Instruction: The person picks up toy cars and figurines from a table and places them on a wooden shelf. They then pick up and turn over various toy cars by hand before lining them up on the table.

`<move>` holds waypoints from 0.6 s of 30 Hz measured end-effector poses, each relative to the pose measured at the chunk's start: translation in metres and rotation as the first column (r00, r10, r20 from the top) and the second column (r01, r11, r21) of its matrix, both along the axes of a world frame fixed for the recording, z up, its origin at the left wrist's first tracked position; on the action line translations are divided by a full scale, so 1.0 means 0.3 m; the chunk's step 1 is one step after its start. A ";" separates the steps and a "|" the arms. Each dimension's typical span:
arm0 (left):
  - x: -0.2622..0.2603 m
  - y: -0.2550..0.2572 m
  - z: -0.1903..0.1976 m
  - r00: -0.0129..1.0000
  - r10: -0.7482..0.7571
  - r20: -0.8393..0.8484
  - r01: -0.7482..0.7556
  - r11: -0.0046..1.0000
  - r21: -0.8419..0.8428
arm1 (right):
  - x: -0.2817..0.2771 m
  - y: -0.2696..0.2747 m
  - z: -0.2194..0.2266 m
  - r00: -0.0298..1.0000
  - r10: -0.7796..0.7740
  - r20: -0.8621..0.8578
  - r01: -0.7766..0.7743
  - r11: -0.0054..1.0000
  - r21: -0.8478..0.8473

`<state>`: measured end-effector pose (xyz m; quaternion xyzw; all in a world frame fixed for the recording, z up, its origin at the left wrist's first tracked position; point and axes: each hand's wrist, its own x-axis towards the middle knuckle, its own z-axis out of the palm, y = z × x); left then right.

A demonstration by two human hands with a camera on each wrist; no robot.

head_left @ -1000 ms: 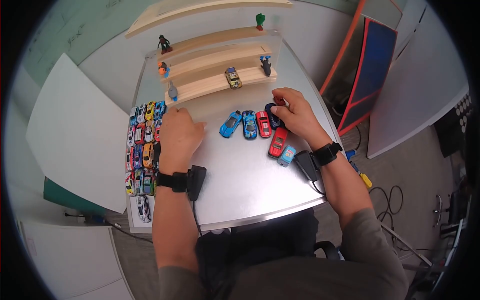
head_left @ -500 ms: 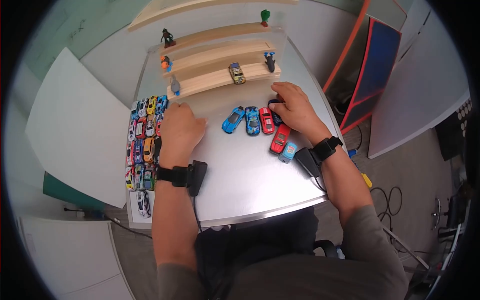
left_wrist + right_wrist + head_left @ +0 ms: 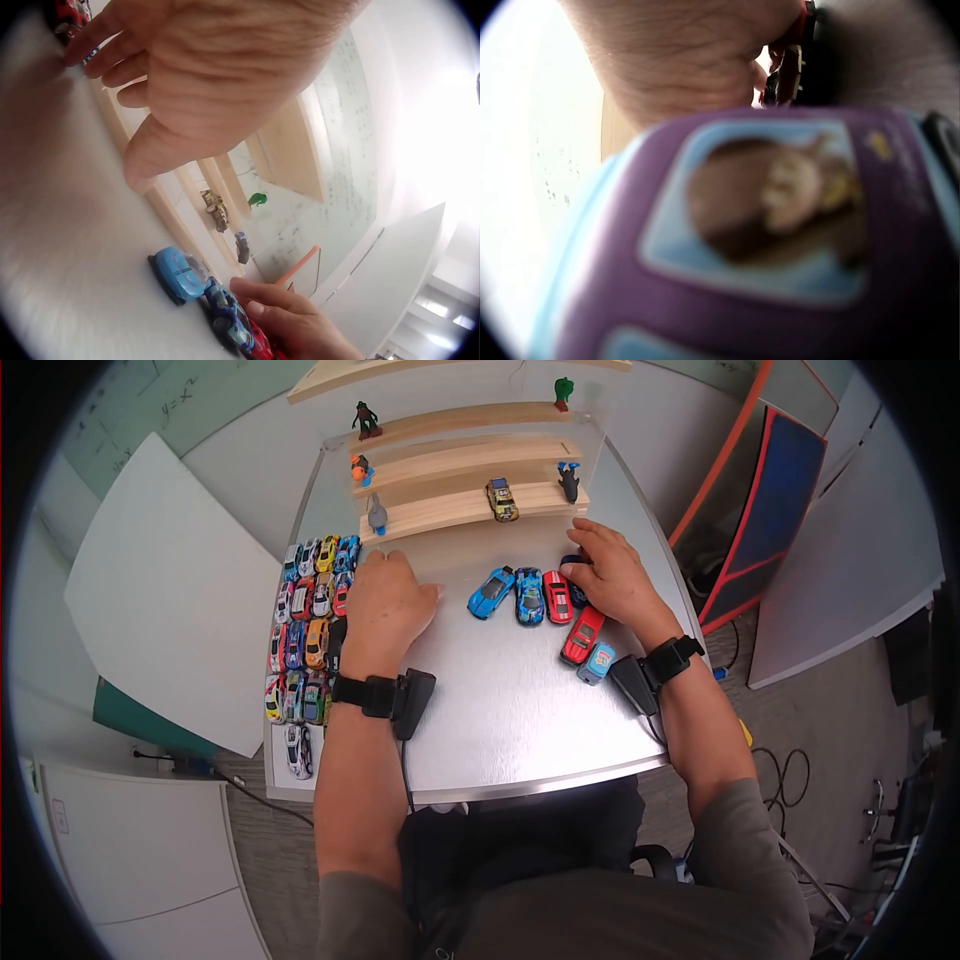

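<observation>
My left hand [image 3: 392,600] hovers low beside the block of toy cars [image 3: 316,650], palm down with relaxed fingers. In the left wrist view its fingertips lie close to a red car [image 3: 69,21]. My right hand [image 3: 622,585] lies over the right end of a row of cars, its thumb at a dark blue car [image 3: 574,568] that it partly covers. Left of it stand a red car with white stripes [image 3: 557,596], a patterned blue car [image 3: 529,598] and a plain blue car [image 3: 491,593]. Below are a red car [image 3: 582,636] and a small light-blue car [image 3: 596,663].
A stepped wooden rack [image 3: 450,510] stands at the back, carrying a yellow-brown car [image 3: 502,500], a grey figure [image 3: 377,515], a dark figure [image 3: 569,482] and other small figures. A white car [image 3: 298,750] sits at the table's left front. Cables run from both wrist cameras.
The head view has shifted, moving the whole scene rightward. The dark red thing by the right fingertips is no longer visible. Both hands stay nearly in place relative to the cars.
</observation>
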<state>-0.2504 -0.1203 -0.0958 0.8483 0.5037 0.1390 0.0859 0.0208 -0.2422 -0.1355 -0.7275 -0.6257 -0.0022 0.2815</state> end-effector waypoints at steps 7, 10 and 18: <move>-0.002 0.013 -0.014 0.998 -0.028 0.057 0.027 1.000 0.002 | -0.004 -0.005 0.002 1.000 -0.005 0.024 0.005 1.000 -0.005; -0.002 0.013 -0.018 0.997 -0.037 0.069 0.035 0.999 0.027 | -0.006 -0.003 -0.007 0.999 -0.025 0.022 0.026 1.000 -0.014; -0.006 0.024 -0.039 0.993 -0.062 0.098 0.055 0.996 0.070 | -0.007 -0.007 -0.002 1.000 -0.009 -0.003 0.009 1.000 -0.020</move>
